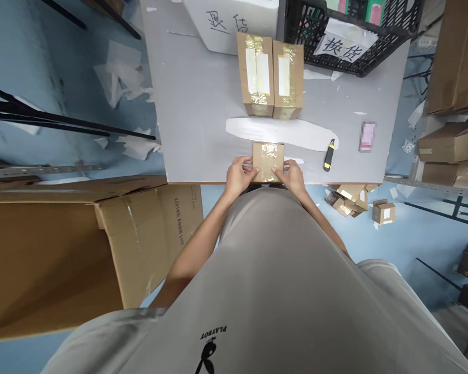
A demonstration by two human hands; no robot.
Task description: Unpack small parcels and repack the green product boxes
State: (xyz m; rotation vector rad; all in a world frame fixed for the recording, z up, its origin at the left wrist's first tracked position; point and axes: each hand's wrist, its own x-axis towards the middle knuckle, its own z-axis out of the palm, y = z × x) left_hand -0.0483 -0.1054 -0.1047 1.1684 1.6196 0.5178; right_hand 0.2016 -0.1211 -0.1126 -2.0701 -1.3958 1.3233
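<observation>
A small taped cardboard box [268,160] sits at the near edge of the grey table [195,114]. My left hand [239,174] grips its left side with fingers curled on the top. My right hand [292,175] grips its right side the same way. Two longer taped cardboard boxes [270,75] lie side by side farther back on the table. A yellow and black utility knife [329,155] lies to the right of the small box.
A white foam box [234,21] and a black plastic crate [354,31] with a paper label stand at the table's far edge. A large open carton [81,244] stands on the floor at left. Small boxes [382,210] and paper scraps litter the blue floor.
</observation>
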